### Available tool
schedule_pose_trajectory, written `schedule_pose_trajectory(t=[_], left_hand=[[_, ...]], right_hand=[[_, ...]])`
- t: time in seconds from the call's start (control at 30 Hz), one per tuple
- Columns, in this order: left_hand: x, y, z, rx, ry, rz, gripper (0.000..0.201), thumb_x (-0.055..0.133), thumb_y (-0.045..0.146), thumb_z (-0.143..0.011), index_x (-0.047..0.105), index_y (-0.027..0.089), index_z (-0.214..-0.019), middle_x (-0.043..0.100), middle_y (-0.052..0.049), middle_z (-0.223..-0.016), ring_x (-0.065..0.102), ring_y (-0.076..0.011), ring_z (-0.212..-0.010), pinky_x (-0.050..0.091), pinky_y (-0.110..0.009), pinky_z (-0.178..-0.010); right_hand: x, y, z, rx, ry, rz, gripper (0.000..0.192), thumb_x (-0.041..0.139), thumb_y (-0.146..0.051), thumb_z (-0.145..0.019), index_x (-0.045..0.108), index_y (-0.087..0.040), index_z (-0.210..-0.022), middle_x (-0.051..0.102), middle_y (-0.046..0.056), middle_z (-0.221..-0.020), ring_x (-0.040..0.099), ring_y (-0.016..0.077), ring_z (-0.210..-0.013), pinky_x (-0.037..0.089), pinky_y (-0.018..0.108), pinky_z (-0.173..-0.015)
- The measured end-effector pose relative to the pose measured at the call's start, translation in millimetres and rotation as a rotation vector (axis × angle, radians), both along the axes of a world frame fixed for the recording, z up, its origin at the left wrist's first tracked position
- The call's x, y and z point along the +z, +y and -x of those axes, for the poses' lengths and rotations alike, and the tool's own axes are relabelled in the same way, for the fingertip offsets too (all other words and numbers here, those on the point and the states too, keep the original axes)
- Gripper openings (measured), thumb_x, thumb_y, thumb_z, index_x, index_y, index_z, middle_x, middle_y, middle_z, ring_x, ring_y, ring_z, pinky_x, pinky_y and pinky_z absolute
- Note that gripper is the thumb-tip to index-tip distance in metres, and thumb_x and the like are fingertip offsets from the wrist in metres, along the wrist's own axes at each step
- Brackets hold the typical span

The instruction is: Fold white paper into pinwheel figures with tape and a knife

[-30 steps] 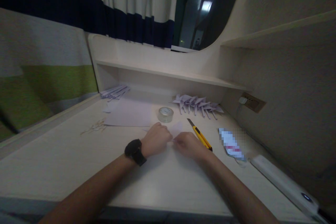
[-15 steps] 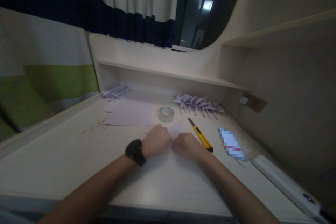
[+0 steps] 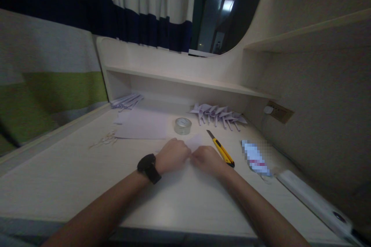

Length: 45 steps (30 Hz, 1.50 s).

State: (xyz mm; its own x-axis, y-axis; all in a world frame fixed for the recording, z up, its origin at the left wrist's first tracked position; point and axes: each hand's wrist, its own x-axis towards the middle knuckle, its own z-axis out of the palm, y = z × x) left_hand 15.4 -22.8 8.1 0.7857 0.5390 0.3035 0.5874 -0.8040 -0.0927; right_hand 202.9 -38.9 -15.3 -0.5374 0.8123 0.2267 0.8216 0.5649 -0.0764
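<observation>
My left hand (image 3: 174, 156), with a black watch (image 3: 149, 168) on its wrist, is closed around the near edge of a piece of white paper (image 3: 195, 141). Against it, knuckle to knuckle, my right hand (image 3: 208, 160) is closed in a pinch on the same paper. The fingertips are hidden behind both hands, and the paper's corners stick out beyond them. A roll of clear tape (image 3: 182, 126) lies just past the hands. Right of them rests a yellow utility knife (image 3: 221, 149) with its blade out.
White paper sheets (image 3: 142, 124) lie back left, with thin paper sticks (image 3: 127, 101) behind and pale stringy pieces (image 3: 106, 138) beside them. Several paper pinwheels (image 3: 217, 115) stand in a row under the shelf (image 3: 185, 80). A blurred packet (image 3: 256, 158) and a long white device (image 3: 314, 200) line the right side.
The hands keep their grip on the paper with hardly any movement. The whole view has shifted slightly.
</observation>
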Motion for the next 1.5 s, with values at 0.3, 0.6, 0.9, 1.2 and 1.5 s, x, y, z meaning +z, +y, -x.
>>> schedule_pose_trajectory(t=[0.3, 0.6, 0.9, 1.2, 1.5], left_hand=[[-0.3, 4, 4, -0.010, 0.009, 0.009, 0.014, 0.054, 0.012, -0.071, 0.067, 0.018, -0.072, 0.068, -0.008, -0.072, 0.062, -0.0229, -0.072, 0.040, -0.033, -0.063], [-5.3, 7, 5, 0.015, -0.028, 0.060, 0.020, 0.050, 0.020, -0.080, 0.070, 0.018, -0.078, 0.068, -0.010, -0.074, 0.063, -0.0239, -0.072, 0.040, -0.032, -0.061], [-6.7, 9, 5, -0.037, -0.109, 0.176, 0.020, 0.053, 0.020, -0.077, 0.073, 0.020, -0.074, 0.069, -0.007, -0.071, 0.062, -0.0200, -0.071, 0.040, -0.029, -0.064], [-0.7, 3, 4, -0.121, -0.117, 0.275, 0.018, 0.055, 0.020, -0.074, 0.072, 0.020, -0.069, 0.070, -0.005, -0.068, 0.060, -0.0168, -0.066, 0.037, -0.025, -0.060], [0.4, 5, 7, -0.089, -0.101, 0.262, 0.019, 0.052, 0.015, -0.070, 0.067, 0.018, -0.059, 0.066, -0.005, -0.060, 0.058, -0.0159, -0.060, 0.032, -0.026, -0.056]], right_hand=[[-2.9, 4, -2, 0.046, 0.198, 0.149, 0.021, 0.050, -0.019, -0.080, 0.063, -0.013, -0.064, 0.063, 0.002, -0.061, 0.048, 0.0095, -0.053, 0.028, 0.022, -0.052], [-0.7, 6, -6, 0.064, 0.234, 0.186, 0.019, 0.051, -0.016, -0.078, 0.063, -0.013, -0.063, 0.061, 0.001, -0.058, 0.045, 0.0088, -0.051, 0.028, 0.021, -0.050], [7.4, 1, -5, 0.164, 0.293, 0.309, 0.024, 0.047, -0.017, -0.080, 0.061, -0.013, -0.061, 0.055, -0.001, -0.056, 0.044, 0.0087, -0.053, 0.029, 0.020, -0.052], [24.2, -4, -10, 0.128, 0.426, 0.659, 0.023, 0.053, -0.025, -0.075, 0.069, -0.010, -0.065, 0.052, -0.003, -0.053, 0.040, 0.0088, -0.051, 0.029, 0.021, -0.050], [40.3, -8, -21, 0.051, 0.411, 0.682, 0.020, 0.053, -0.021, -0.069, 0.066, -0.012, -0.058, 0.053, -0.002, -0.051, 0.043, 0.0103, -0.052, 0.032, 0.021, -0.050]])
